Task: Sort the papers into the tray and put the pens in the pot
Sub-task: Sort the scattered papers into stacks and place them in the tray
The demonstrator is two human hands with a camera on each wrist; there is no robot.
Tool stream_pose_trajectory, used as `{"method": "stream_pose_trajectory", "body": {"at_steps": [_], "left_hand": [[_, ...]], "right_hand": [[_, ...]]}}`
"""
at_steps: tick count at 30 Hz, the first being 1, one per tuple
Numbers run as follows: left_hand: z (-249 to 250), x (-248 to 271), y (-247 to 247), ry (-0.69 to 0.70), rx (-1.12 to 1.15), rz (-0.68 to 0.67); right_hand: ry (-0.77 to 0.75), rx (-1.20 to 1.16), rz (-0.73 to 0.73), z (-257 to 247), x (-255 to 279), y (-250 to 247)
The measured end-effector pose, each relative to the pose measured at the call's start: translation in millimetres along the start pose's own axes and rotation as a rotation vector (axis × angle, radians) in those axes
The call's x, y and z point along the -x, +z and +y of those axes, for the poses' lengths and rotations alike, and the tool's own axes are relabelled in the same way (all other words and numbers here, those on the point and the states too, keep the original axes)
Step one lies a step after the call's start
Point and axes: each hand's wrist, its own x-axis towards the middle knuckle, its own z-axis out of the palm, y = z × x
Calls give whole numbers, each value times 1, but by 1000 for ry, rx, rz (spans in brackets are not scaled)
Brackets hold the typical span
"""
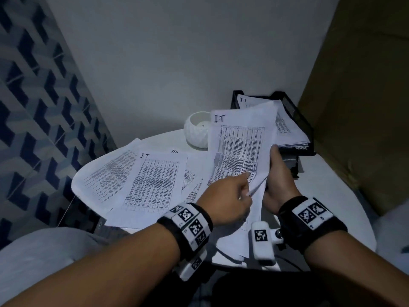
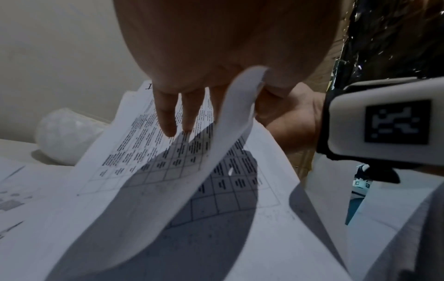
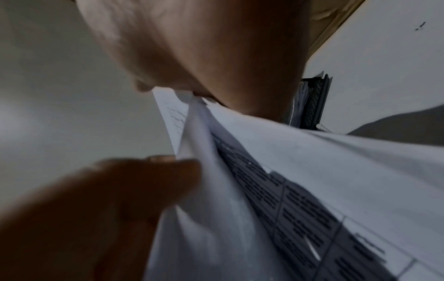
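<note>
Presently, a held sheaf of papers [image 1: 240, 147], headed "I.T" in handwriting above a printed table, is lifted off the table [image 1: 327, 187] and tilted, its top edge leaning toward the tray [image 1: 297, 116]. The right hand [image 1: 280, 178] grips the sheaf's right edge, thumb on the printed face and fingers behind. The left hand [image 1: 228, 200] pinches the lower corner of one sheet, which the left wrist view shows curled up and away from the pages beneath, while the other fingers [image 2: 165, 117] point loosely at the printed face. The right wrist view confirms several sheets bunched between the two hands.

Beyond the right hand stands the black mesh tray, already holding a stack of papers [image 1: 285, 125], also marked "I.T". Beyond the left hand, just beside the raised sheaf, sits the white faceted pot [image 1: 197, 131]. Left of the left hand, loose papers [image 1: 152, 180] lie overlapping on the round white table, some hanging over its edge. Both wrists carry black bands with printed markers.
</note>
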Motion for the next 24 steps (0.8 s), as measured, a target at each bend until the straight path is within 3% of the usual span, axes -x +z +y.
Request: {"method": "stream_pose_trajectory", "body": {"at_steps": [2,5,9,15,18,24], "left_hand": [[3,1,1,16,6,-17],[7,1,-11,7,56,-58],[-5,-4,-52,-65,77,120],[-60,-11,-125,-341,502,425],[-63,-12,-137,-301,710,413],[-69,-12,-133,-215,685,554]], "right_hand": [[-29,31,-12,1,2,-1],[-184,335,54,4,-1,-3],[-274,568,80,-5,5,8],[-359,449,-65,-20,14,28],[-394,452,-47,-18,5,29],[-435,504,180,1,-13,40]]}}
